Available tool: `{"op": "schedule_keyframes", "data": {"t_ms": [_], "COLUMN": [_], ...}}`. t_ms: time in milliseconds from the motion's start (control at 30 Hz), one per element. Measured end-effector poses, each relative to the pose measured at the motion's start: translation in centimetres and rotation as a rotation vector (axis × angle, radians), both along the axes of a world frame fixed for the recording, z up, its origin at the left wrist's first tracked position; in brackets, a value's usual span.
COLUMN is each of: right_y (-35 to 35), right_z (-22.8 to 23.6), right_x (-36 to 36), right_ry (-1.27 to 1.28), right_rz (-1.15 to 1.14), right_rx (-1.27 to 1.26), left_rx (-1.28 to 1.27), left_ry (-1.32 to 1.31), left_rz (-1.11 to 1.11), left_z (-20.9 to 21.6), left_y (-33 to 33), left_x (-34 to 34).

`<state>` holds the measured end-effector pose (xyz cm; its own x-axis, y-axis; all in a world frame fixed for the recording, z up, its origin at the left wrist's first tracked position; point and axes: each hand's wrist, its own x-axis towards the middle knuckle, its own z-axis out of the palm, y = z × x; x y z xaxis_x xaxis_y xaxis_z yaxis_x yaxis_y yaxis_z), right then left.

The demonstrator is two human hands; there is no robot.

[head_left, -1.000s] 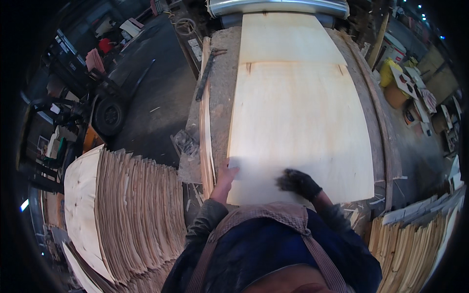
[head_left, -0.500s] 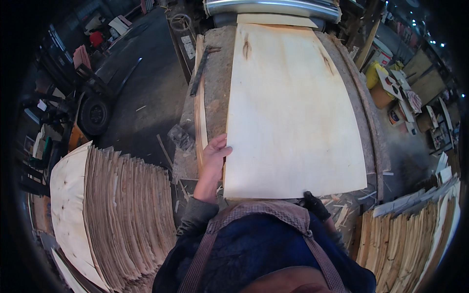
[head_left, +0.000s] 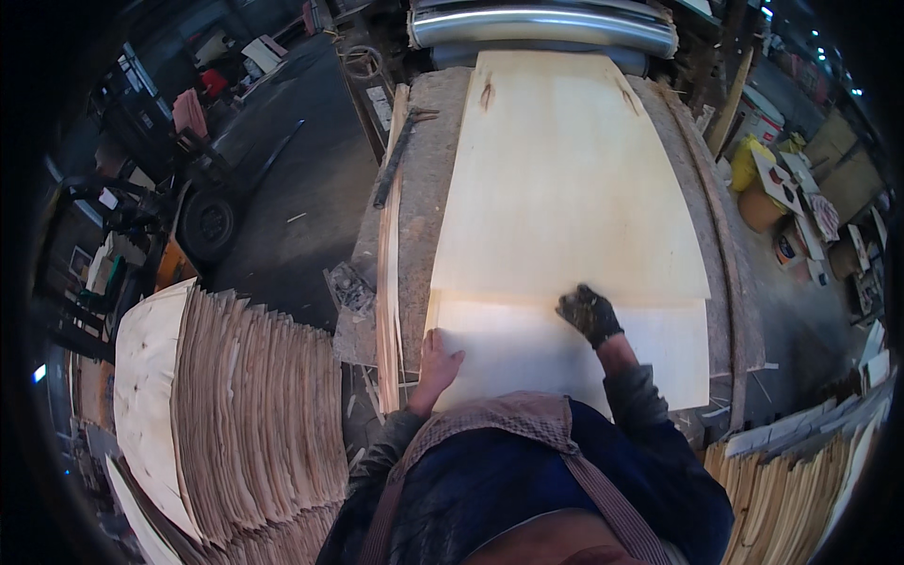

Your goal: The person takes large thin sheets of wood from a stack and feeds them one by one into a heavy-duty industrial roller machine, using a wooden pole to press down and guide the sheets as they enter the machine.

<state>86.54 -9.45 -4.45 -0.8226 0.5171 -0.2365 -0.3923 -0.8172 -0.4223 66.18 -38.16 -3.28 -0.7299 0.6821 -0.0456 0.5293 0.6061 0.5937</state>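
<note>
A worker's bare left hand [head_left: 437, 363] and gloved right hand [head_left: 589, 313] pressed flat, fingers spread, on a thin wood sheet [head_left: 565, 353] lying on the surface [head_left: 424, 198] before a roller [head_left: 541, 26]; uneven pushing could likely skew or crack it.

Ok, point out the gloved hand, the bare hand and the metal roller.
right hand [head_left: 589, 313], head view, back of the dark glove.
left hand [head_left: 439, 358], head view, back of the hand.
metal roller [head_left: 541, 26], head view, shiny top.

Veneer workshop: stacked veneer sheets [head_left: 245, 414], steel roller [head_left: 541, 24].
</note>
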Motion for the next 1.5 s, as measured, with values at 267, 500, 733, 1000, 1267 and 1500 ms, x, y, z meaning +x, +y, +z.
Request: {"op": "schedule_keyframes", "data": {"t_ms": [267,500,733,1000,1267,1500], "right_y": [4.0,-8.0,-18.9,-21.3,-16.9,-4.5], "right_z": [5.1,2.1,5.2,1.7,5.0,3.1], "right_x": [-4.9,0.1,8.0,14.6,10.9,2.3], "right_ry": [0.011,-0.089,-0.171,-0.479,-0.472,-0.281], "right_rz": [-0.238,0.152,0.220,0.046,-0.071,-0.070], "right_rx": [0.098,0.163,-0.002,0.129,0.256,0.071], "left_rx": [0.157,0.464,0.642,0.850,0.683,0.060], "left_ry": [-0.193,-0.874,-0.975,-1.069,-0.664,-0.029], "left_rz": [-0.021,-0.026,-0.211,-0.227,-0.028,-0.054], "left_z": [0.2,3.9,8.2,13.9,8.6,-0.8], "left_y": [-0.9,-1.5,-1.9,-1.8,0.1,-0.3], "left_x": [-0.3,-0.9,-0.4,1.3,-2.1,0.0]}}
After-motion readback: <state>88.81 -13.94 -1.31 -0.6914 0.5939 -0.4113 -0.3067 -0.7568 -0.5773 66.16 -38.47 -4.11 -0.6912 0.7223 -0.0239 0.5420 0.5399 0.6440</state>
